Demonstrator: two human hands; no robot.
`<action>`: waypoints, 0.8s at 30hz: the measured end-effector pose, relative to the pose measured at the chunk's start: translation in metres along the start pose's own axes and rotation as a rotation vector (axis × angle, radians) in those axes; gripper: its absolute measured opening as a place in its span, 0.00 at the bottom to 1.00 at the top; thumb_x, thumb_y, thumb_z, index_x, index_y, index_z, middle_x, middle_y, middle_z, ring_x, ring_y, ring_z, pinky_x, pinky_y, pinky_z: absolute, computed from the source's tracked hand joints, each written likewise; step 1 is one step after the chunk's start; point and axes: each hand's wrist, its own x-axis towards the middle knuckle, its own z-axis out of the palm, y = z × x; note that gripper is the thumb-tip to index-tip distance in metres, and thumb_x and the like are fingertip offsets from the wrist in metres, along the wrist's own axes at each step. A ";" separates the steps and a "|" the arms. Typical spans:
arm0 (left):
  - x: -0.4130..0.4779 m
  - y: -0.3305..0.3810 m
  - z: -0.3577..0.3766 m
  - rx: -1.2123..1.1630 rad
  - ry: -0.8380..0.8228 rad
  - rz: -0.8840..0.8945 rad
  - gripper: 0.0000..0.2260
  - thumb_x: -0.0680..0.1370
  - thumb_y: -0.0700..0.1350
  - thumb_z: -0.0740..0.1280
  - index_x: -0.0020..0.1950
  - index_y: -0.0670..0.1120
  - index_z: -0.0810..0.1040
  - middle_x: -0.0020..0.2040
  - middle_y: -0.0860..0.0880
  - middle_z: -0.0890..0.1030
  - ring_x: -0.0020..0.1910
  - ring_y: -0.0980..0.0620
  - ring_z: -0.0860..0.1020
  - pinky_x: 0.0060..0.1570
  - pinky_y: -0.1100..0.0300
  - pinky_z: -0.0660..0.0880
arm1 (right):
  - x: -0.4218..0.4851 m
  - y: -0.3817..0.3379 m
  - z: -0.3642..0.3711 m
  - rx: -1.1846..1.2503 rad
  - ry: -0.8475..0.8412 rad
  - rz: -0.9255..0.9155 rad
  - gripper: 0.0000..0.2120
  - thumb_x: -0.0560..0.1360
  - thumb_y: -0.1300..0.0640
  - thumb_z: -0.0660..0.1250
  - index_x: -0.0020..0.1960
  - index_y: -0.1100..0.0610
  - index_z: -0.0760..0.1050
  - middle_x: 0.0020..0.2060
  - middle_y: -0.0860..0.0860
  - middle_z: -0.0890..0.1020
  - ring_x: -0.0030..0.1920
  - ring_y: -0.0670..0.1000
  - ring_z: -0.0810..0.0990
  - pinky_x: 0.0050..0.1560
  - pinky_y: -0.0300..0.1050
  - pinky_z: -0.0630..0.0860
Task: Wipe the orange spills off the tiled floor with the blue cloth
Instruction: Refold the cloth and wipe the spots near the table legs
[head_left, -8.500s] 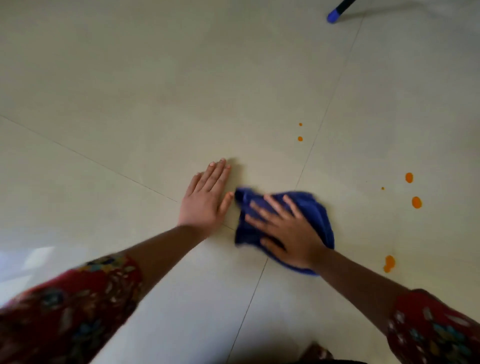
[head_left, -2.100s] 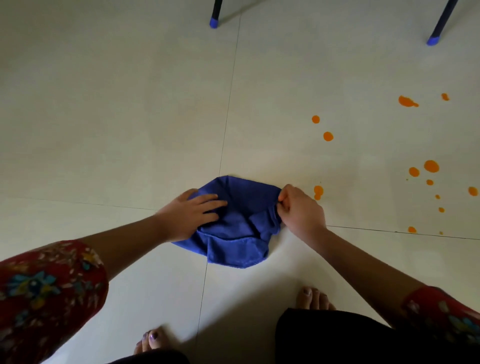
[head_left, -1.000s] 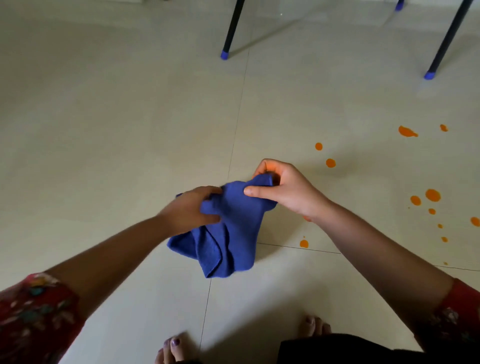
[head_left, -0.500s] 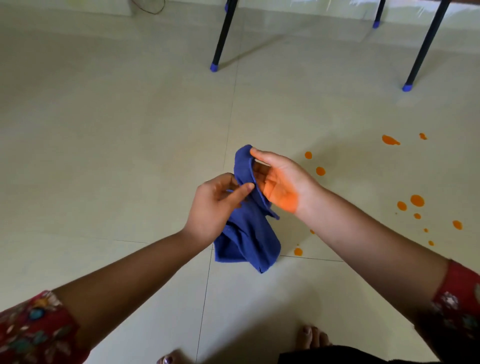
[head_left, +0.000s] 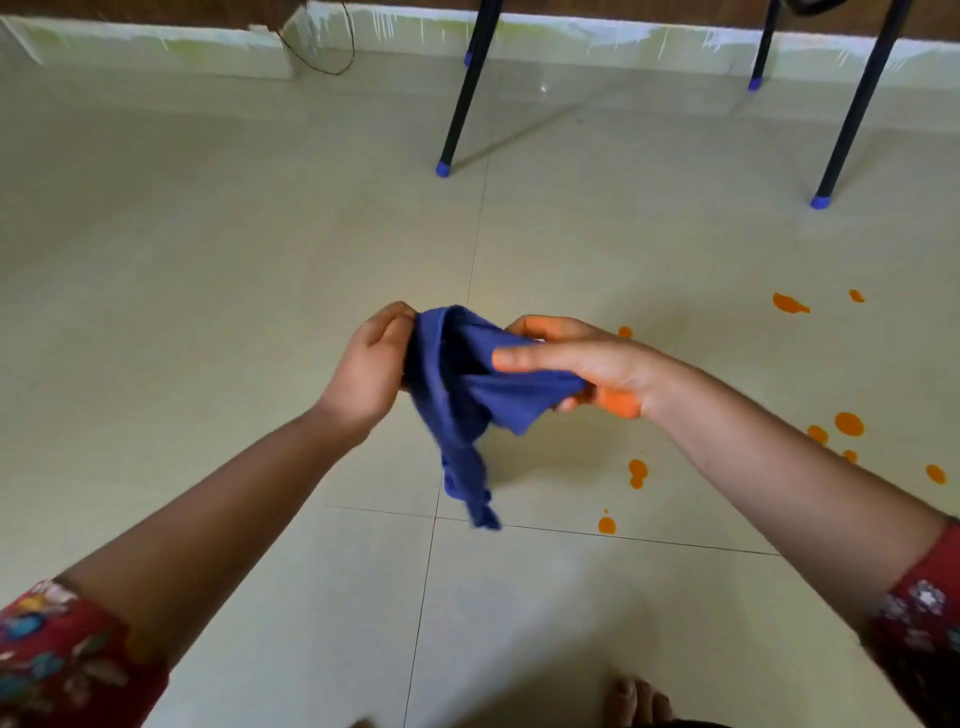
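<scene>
The blue cloth (head_left: 462, 395) hangs in the air above the cream tiled floor (head_left: 208, 291), bunched and drooping to a point. My left hand (head_left: 371, 364) grips its left edge. My right hand (head_left: 576, 364) pinches its right side between thumb and fingers; orange stain covers the heel of that palm. Orange spills (head_left: 638, 472) dot the floor to the right, with larger drops (head_left: 848, 423) beside my right forearm and a smear (head_left: 788, 303) farther back.
Black furniture legs with blue feet stand at the back, one (head_left: 467, 93) in the middle and one (head_left: 857, 109) at the right. A skirting board (head_left: 156, 47) and a thin cable (head_left: 332, 62) run along the wall. My toes (head_left: 636, 701) show at the bottom.
The cloth left the floor and both hands lifted it. In the last half second my hands moved apart, stretching the cloth sideways, and the view tilted up toward the wall.
</scene>
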 end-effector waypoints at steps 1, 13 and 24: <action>0.002 0.005 -0.001 -0.024 0.014 -0.046 0.14 0.82 0.39 0.54 0.37 0.47 0.68 0.34 0.51 0.70 0.33 0.54 0.69 0.36 0.59 0.69 | 0.001 0.000 -0.005 -0.257 0.052 0.000 0.17 0.63 0.46 0.77 0.45 0.50 0.74 0.37 0.44 0.80 0.36 0.45 0.77 0.33 0.39 0.70; 0.019 -0.003 -0.055 1.333 -0.283 -0.053 0.06 0.70 0.50 0.66 0.44 0.52 0.71 0.42 0.52 0.78 0.43 0.47 0.76 0.38 0.57 0.67 | 0.006 0.029 -0.059 -0.464 0.408 -0.206 0.19 0.76 0.48 0.69 0.35 0.60 0.69 0.30 0.50 0.67 0.32 0.48 0.65 0.34 0.44 0.60; 0.012 -0.070 -0.090 -0.488 -0.178 -0.546 0.21 0.73 0.61 0.64 0.54 0.47 0.84 0.50 0.45 0.85 0.49 0.45 0.82 0.52 0.51 0.73 | 0.037 0.099 -0.047 0.998 0.064 0.069 0.34 0.64 0.28 0.66 0.59 0.52 0.78 0.57 0.53 0.81 0.54 0.56 0.82 0.58 0.52 0.73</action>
